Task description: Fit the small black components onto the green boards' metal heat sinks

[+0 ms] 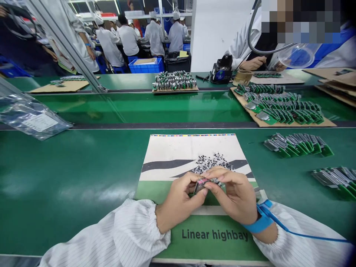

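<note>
Both my left hand [178, 202] and my right hand [230, 194] pinch a small metal-and-black electronic component [200, 185] with a pink mark on it; my fingers hide part of it. My hands rest over a printed card [178, 152] lying on the green belt. A loose pile of tiny black and silver electronic parts [211, 163] lies on the card, just beyond my fingertips. A blue wrist strap [258, 220] circles my right wrist, and its thin blue cord [308, 234] runs off to the right.
Rows of green circuit modules [297, 145] stand on the green conveyor belt [69, 167] to my right. A plastic bag [30, 115] lies at left. Beyond, cardboard trays [292, 123] hold more modules. A co-worker's hands [251, 63] work under a magnifier lamp [299, 55].
</note>
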{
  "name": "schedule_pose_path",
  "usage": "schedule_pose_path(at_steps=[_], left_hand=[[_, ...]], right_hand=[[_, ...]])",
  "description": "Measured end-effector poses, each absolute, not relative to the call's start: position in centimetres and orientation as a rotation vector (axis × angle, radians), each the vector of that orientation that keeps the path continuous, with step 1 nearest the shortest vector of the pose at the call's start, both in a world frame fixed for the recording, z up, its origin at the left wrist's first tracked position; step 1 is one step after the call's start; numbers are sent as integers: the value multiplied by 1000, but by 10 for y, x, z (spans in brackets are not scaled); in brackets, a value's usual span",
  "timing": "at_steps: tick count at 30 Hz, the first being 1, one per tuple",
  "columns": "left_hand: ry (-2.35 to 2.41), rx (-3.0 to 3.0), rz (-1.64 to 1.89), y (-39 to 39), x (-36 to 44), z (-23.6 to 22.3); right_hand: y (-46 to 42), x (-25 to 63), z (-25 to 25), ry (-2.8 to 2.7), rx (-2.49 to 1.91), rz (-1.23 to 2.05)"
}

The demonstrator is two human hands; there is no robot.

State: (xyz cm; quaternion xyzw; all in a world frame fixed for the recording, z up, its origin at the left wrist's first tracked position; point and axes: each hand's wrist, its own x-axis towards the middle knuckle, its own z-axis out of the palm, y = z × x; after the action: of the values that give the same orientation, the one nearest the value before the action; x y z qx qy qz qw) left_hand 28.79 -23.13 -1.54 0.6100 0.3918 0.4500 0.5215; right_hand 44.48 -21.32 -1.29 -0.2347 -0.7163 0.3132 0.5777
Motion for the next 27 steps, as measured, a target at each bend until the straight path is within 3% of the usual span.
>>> schedule_pose_path(at_steps=[27], left_hand=[[1094, 1723, 1081, -229, 285, -17]], right_hand=[[-214, 448, -11, -1610, -821, 905]])
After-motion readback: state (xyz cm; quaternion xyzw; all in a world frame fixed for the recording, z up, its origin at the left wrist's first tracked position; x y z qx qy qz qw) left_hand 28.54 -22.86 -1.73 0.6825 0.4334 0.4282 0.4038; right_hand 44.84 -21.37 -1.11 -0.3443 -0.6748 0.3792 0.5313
